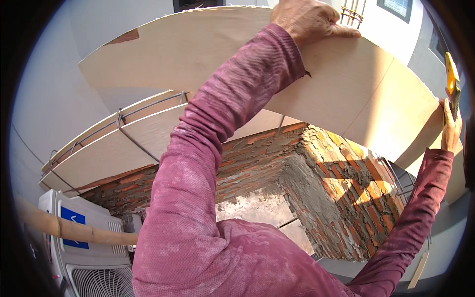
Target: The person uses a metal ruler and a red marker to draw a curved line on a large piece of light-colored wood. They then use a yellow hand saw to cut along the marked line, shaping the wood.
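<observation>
A long pale plywood board (336,84) stretches across in front of me, its top edge rough and splintered. My left hand (311,22) is closed over that top edge, thumb and fingers on the wood. At the board's right end my right hand (451,126) is raised, closed round a slim yellow tool (451,74) with a dark green part; its exact kind does not show. Behind my left arm, another plywood strip (114,151) lies along steel reinforcing bars (141,106) above the brick wall.
Below the board is a brick wall (346,173) with rough mortar, turning a corner. An air-conditioner unit (99,247) stands at lower left, with a bamboo pole (74,230) crossing it. Upright bars (351,17) rise behind the board; a wood strip (419,270) is at lower right.
</observation>
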The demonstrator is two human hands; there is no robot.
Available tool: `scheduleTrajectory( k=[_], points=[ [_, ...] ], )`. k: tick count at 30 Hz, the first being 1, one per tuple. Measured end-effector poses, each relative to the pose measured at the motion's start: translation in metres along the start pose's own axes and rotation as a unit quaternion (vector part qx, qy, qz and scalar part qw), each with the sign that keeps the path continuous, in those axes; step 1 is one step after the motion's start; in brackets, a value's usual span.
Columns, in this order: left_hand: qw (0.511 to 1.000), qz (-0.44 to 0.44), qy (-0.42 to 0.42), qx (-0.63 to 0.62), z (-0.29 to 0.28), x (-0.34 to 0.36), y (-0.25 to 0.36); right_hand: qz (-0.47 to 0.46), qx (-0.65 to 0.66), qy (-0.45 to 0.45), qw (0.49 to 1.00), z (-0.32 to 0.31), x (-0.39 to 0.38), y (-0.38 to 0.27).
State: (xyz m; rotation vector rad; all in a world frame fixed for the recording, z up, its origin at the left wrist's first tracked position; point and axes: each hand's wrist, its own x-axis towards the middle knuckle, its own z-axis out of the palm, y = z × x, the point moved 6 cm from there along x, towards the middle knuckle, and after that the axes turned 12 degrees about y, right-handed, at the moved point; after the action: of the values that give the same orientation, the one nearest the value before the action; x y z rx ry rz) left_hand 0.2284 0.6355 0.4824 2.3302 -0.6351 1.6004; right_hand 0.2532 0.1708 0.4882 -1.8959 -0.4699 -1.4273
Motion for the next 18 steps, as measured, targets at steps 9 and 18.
scheduleTrajectory(
  k=[9, 18],
  points=[
    [0.997, -0.01, 0.008, 0.073, -0.001, -0.018, -0.015, 0.013, 0.065, -0.008, 0.998, 0.031, -0.019, 0.008],
    [0.995, 0.072, 0.061, 0.043, 0.018, -0.022, 0.004, 0.01, 0.08, 0.112, 0.99, 0.014, -0.074, -0.075]
  ],
)
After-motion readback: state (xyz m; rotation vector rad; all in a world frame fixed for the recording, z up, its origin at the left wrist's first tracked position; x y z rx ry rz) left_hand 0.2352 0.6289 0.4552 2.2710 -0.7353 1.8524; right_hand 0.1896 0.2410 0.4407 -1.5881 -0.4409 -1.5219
